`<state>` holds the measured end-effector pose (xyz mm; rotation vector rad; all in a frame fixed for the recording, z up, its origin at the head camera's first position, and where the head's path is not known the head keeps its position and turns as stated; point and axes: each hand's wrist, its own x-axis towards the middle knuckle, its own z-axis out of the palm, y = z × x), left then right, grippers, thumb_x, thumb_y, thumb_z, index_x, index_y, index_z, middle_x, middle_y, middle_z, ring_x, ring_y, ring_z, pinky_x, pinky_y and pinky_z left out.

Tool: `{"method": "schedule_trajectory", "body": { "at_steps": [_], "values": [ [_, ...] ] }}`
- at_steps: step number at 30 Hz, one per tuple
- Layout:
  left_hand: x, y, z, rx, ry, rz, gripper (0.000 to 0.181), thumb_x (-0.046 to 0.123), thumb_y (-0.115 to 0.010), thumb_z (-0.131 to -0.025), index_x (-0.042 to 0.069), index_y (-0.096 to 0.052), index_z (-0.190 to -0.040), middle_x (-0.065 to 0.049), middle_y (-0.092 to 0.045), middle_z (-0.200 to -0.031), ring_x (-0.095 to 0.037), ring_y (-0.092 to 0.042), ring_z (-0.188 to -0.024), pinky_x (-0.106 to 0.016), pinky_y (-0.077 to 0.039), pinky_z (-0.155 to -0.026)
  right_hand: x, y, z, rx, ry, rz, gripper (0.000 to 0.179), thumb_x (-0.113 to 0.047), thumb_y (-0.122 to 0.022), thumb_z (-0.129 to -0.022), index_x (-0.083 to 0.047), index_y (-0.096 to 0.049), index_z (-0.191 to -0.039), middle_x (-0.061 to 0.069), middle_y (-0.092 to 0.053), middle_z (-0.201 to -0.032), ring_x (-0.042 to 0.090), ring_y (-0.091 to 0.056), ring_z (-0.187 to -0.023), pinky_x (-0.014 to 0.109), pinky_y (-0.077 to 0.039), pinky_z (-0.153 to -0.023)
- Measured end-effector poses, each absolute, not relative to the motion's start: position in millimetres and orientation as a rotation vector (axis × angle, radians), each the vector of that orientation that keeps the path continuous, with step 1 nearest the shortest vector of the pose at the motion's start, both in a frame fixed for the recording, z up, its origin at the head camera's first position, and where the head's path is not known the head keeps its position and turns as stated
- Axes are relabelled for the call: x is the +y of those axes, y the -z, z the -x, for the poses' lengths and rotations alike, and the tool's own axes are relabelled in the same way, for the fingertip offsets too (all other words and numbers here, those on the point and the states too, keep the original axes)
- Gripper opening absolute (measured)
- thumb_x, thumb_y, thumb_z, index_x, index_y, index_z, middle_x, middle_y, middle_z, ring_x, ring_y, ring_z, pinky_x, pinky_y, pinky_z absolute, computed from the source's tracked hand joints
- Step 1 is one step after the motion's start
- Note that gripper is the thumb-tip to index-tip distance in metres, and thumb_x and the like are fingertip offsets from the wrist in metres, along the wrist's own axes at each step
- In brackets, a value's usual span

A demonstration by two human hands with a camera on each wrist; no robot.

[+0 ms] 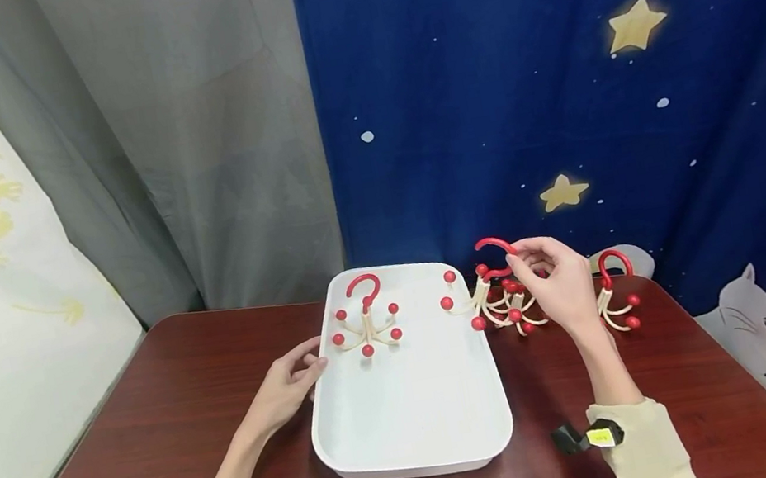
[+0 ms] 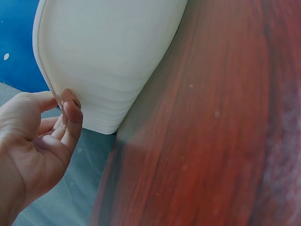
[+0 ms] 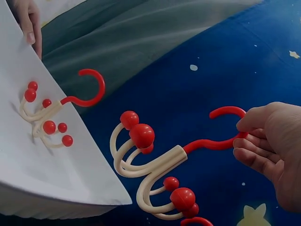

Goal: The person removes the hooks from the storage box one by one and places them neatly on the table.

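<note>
My right hand (image 1: 561, 284) pinches the red hook of a multi-arm hanger (image 3: 164, 160), between thumb and fingers. This hanger has cream curved arms tipped with red balls and is tilted, its arms overlapping the tray's right rim in the head view. A matching hanger (image 1: 368, 326) stands hook-up inside the white tray (image 1: 411, 414), toward its far left. On the tray's left side, my left hand (image 1: 290, 381) grips the rim; the left wrist view shows thumb and fingers on either side of the edge.
A second similar hanger (image 1: 517, 303) lies right of the tray, partly behind the held one. Another hanger (image 1: 605, 298) stands farther right, partly hidden by the right hand. The dark wooden table (image 1: 177, 413) backs onto grey and blue curtains (image 1: 450, 94).
</note>
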<state>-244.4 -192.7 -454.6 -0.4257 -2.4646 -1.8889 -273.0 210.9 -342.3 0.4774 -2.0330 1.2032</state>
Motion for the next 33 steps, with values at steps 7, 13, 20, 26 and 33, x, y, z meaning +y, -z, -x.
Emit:
{"method": "schedule_trajectory", "body": {
  "at_steps": [7,13,20,26,33],
  "values": [
    [-194,456,245,-2.465,1.885,0.424,0.051,0.008,-0.063,-0.100,-0.010,-0.044,-0.144,-0.025,-0.056,-0.098,-0.012,-0.057,-0.062,-0.027,-0.049,-0.059,217,329,248,-1.992,-1.190,-0.439,0.017,0.011,-0.075,-0.084,0.012,-0.070,-0.100,0.023,-0.068,-0.085,-0.005,-0.059,-0.070,0.008,-0.048,-0.070],
    [-194,455,245,-2.461,1.890,0.427,0.051,0.007,-0.063,-0.100,-0.011,-0.044,-0.144,-0.026,-0.055,-0.099,-0.012,-0.056,-0.062,-0.026,-0.049,-0.058,245,342,252,-1.966,-1.201,-0.396,0.018,0.005,-0.078,-0.084,0.005,-0.073,-0.101,0.008,-0.069,-0.084,-0.003,-0.062,-0.070,0.008,-0.049,-0.068],
    [-194,455,245,-2.461,1.893,0.431,0.051,0.007,-0.063,-0.100,-0.011,-0.043,-0.144,-0.027,-0.055,-0.100,-0.012,-0.056,-0.062,-0.026,-0.049,-0.058,264,344,242,-1.967,-1.149,-0.318,0.018,0.012,-0.076,-0.081,0.010,-0.072,-0.098,-0.012,-0.063,-0.081,-0.007,-0.059,-0.068,0.007,-0.046,-0.066],
    [-195,456,245,-2.457,1.896,0.430,0.051,0.007,-0.062,-0.101,-0.011,-0.043,-0.144,-0.028,-0.055,-0.100,-0.012,-0.056,-0.062,-0.027,-0.049,-0.059,281,349,236,-1.997,-1.101,-0.253,0.018,0.013,-0.075,-0.081,0.011,-0.071,-0.098,-0.016,-0.061,-0.080,-0.010,-0.058,-0.066,0.005,-0.045,-0.064],
    [-193,456,244,-2.457,1.901,0.432,0.051,0.007,-0.062,-0.101,-0.011,-0.043,-0.144,-0.028,-0.055,-0.100,-0.013,-0.057,-0.063,-0.027,-0.049,-0.059,305,358,228,-2.038,-1.027,-0.211,0.018,0.007,-0.078,-0.082,0.005,-0.072,-0.099,-0.022,-0.061,-0.079,-0.012,-0.058,-0.066,0.004,-0.044,-0.065]
  ]
}}
